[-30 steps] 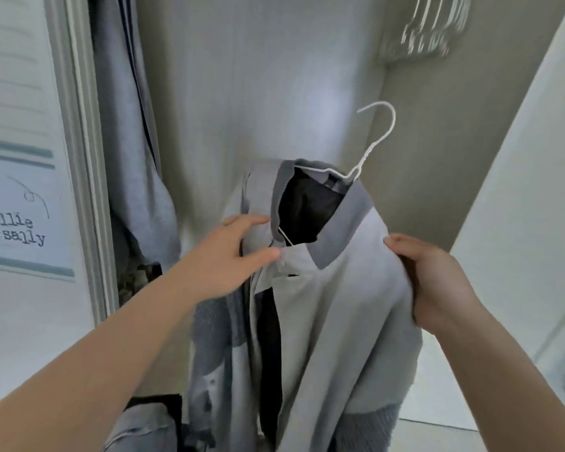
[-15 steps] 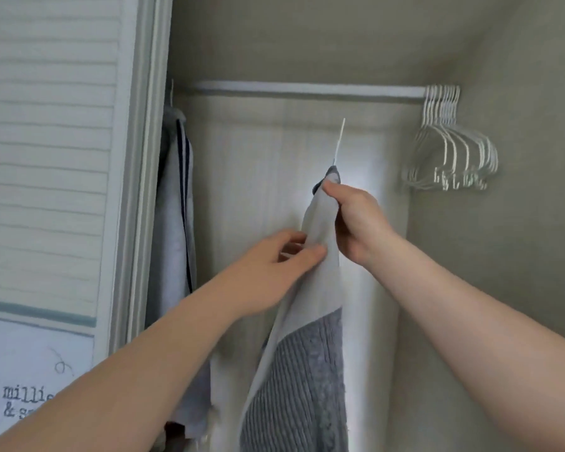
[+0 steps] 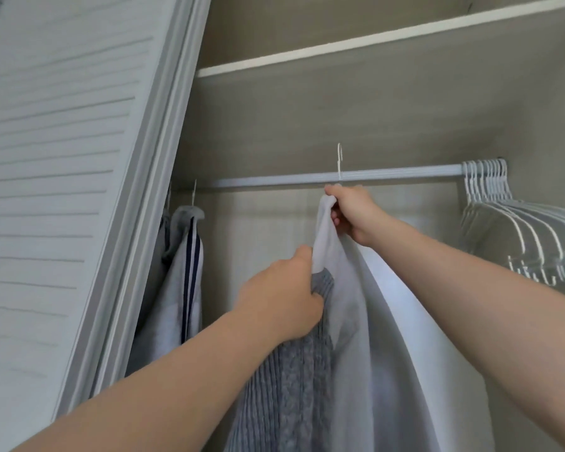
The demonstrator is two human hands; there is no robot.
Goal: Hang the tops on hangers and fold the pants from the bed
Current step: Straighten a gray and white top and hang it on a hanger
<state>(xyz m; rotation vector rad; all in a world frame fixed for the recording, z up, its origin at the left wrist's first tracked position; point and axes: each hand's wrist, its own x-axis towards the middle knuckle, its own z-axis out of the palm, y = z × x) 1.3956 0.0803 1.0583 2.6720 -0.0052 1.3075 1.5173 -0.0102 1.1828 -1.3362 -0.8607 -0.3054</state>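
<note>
Your right hand (image 3: 353, 214) was up just under the rod (image 3: 405, 174), fingers curled tight round the neck of the hanger (image 3: 339, 172), with the collar of the top (image 3: 349, 308) bunched in the same grip. Your left hand (image 3: 279, 300) was lower, its fingers closed on a fold of the top at the shoulder, where the white cloth met the grey knit. The top hung between your hands and fell out of view below.

The hook (image 3: 340, 151) was edge-on to the camera and rose above the rod, so it seemed not to be seated; I could not tell which side of the rod its open end faced. That was the thing to settle: you needed to lift until the open end passed over the rod, then lower until the rod took the weight. Only then was it safe to loosen your right hand.

Your left hand's job was to steady the shoulder so the top did not slide off the hanger's arm as it tilted. A light hold was enough; a hard pull could have dragged the knit askew.

There was bare rod to either side, between the striped shirt (image 3: 188, 262) hanging at the left by the door (image 3: 62, 190) and the bunch of empty hangers (image 3: 519, 230) at the right, so crowding looked unlikely.
</note>
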